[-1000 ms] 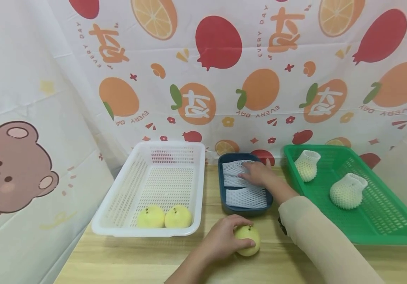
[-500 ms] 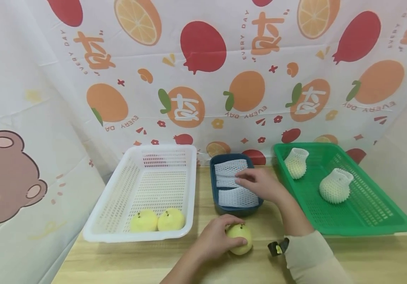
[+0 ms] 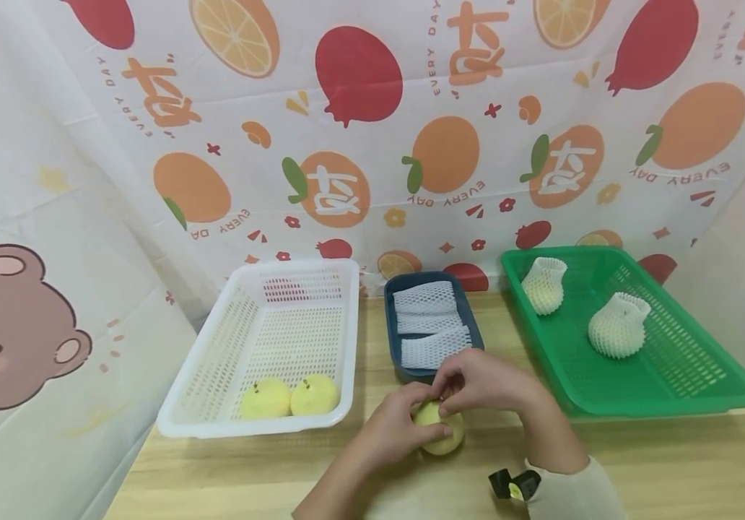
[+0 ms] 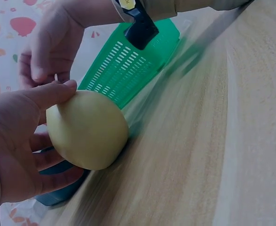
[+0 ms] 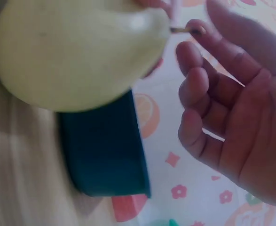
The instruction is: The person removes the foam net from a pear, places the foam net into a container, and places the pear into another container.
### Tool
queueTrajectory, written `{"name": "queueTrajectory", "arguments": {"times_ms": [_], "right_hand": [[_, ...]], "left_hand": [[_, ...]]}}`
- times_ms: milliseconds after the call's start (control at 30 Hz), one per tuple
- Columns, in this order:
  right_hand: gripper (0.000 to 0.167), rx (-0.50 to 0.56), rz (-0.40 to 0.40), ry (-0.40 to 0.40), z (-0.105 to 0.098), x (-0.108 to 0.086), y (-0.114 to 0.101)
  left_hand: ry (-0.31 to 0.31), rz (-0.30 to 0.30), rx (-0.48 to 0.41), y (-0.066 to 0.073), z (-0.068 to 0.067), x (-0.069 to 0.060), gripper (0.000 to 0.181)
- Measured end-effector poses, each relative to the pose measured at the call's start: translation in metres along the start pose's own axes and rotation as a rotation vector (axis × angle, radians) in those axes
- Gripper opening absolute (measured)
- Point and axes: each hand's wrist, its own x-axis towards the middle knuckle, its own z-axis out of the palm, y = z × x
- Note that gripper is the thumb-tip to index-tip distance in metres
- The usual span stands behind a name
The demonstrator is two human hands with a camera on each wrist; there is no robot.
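Note:
Just in front of the dark blue tray, my left hand grips a pale yellow pear, thumb and fingers round its side. The pear's stem points up in the head view. My right hand is over the pear's top, with its fingers loosely bent. In the right wrist view, the stem reaches an index fingertip, while the thumb stands apart from it. White foam net sleeves lie flat in the tray. Whether the pear touches the table is unclear.
On the left stands a white basket with two pears at its near end. A green basket on the right contains two net-wrapped pears. A printed cloth hangs behind the wooden table.
My right hand has come from above the foam nets in the tray toward me, to the pear's stem. My left hand has kept its grip on the pear. The head view has shifted slightly.

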Motion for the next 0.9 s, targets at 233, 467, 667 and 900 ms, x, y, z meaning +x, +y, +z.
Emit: {"name": "queueTrajectory", "arguments": {"times_ms": [233,467,667,900], "right_hand": [[0.003,-0.068,0.013,0.025,0.002,0.003,-0.003],[0.004,-0.110,-0.020,0.153,0.001,-0.001,-0.010],[0.006,-0.076,-0.081,0.280,0.002,-0.005,-0.021],[0.007,-0.037,-0.217,0.437,0.008,-0.007,-0.029]], "left_hand": [[-0.019,0.031,0.044,0.005,-0.004,0.000,0.037],[0.010,0.025,0.030,0.014,-0.013,-0.002,0.054],[0.086,0.066,0.055,0.025,-0.017,-0.008,0.065],[0.148,0.052,0.048,0.039,-0.026,-0.015,0.067]]}}
